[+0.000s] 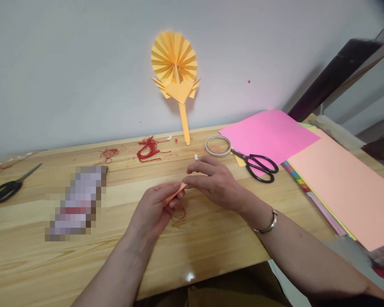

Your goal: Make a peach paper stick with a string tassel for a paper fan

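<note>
Head view: from my seat at a distance, I find the small folded orange paper (173,196) in the air above the bench (121,251), between the two hands. The left hand (156,207) has its fingers closed on it, thumb along the top. The right hand (216,183) reaches in from the other side, its index fingertip at the paper's far end; I cannot tell whether its thumb pinches from behind.

The relation I watch is this one: the paper's long axis slants from the left palm up and away to the right, straight toward the right fingertip. The left hand covers the near end, so the right one is nearer the exposed tip.

A loop of red thread (179,219) hangs under the left fingers (whether it is tied to the paper, I can't make out). Beyond the right hand I see a roll of tape (207,147) just beside black-handled scissors (263,163), and a yellow paper fan (173,53) stands against the wall (83,64).
</note>
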### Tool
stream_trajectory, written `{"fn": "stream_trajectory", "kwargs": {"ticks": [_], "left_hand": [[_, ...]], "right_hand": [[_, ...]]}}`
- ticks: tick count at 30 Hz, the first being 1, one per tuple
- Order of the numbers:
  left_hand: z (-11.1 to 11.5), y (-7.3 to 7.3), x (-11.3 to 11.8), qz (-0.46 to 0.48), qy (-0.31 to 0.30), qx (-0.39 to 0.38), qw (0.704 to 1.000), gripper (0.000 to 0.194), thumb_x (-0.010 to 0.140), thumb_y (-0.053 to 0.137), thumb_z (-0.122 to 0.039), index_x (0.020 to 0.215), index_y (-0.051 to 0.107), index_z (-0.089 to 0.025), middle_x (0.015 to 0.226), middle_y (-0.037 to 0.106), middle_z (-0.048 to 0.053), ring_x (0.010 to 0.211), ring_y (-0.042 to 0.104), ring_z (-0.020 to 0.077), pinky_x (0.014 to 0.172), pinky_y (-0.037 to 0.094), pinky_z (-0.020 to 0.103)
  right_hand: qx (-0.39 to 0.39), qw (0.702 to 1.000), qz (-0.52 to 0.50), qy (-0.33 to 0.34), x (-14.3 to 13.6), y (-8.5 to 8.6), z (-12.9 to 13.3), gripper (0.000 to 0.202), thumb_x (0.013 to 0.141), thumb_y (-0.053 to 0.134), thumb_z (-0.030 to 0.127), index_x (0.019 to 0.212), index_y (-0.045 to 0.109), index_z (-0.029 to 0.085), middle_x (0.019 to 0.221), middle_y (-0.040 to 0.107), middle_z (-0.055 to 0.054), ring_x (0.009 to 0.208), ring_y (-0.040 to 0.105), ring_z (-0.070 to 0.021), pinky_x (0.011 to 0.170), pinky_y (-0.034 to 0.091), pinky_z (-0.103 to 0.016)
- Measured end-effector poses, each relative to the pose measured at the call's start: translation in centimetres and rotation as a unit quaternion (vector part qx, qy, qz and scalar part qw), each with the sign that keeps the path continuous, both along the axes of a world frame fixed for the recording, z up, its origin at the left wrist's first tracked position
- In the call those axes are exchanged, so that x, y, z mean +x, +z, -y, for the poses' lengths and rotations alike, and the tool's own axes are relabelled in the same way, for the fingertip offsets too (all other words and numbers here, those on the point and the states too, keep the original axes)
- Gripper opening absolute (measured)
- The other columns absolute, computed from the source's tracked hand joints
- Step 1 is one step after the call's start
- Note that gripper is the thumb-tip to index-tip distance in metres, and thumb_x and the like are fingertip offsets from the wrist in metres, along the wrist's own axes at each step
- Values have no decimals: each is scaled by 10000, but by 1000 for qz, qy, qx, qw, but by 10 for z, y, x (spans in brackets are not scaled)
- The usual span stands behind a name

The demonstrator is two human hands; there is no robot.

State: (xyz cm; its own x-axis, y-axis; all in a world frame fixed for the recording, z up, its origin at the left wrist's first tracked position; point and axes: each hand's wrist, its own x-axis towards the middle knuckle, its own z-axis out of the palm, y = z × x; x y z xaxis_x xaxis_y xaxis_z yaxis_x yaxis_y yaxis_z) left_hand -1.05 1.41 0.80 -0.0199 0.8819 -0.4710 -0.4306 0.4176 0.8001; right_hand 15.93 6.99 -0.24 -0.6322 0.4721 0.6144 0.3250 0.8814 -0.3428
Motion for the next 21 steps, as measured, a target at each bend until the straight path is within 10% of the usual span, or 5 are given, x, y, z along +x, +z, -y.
{"fn": "stream_trajectory", "kwargs": {"ticks": [5,11,15,21], "left_hand": [[-3,-6,-2,-10,16,17,1000,142,673,699,-228,737,713,-101,708,663,58,578,551,104,470,407,200],[2,-6,0,-137,220,155,953,259,750,686,-301,1001,659,-244,1145,634,10,1072,558,149,831,452,224],[8,-4,5,-224,146,185,946,259,795,645,-332,1037,637,-240,1075,654,27,1008,581,154,818,450,237],[14,-7,12,-277,41,193,940,221,735,689,-287,940,676,-207,967,674,55,856,601,167,693,462,232]], "right_hand": [[1,999,43,-10,-1,0,2,266,965,402,199,866,648,177,879,643,-72,852,500,-180,782,405,-319],[-224,939,-35,-257,-3,-4,-7,213,864,563,260,676,601,170,656,590,-28,644,498,-154,600,352,-270],[-377,864,-79,-325,-2,-9,-17,256,816,573,330,621,605,168,542,538,22,523,465,-123,500,302,-239],[-364,868,-65,-332,-13,-20,-22,276,795,578,356,615,636,155,550,563,25,536,486,-114,503,309,-225]]}}
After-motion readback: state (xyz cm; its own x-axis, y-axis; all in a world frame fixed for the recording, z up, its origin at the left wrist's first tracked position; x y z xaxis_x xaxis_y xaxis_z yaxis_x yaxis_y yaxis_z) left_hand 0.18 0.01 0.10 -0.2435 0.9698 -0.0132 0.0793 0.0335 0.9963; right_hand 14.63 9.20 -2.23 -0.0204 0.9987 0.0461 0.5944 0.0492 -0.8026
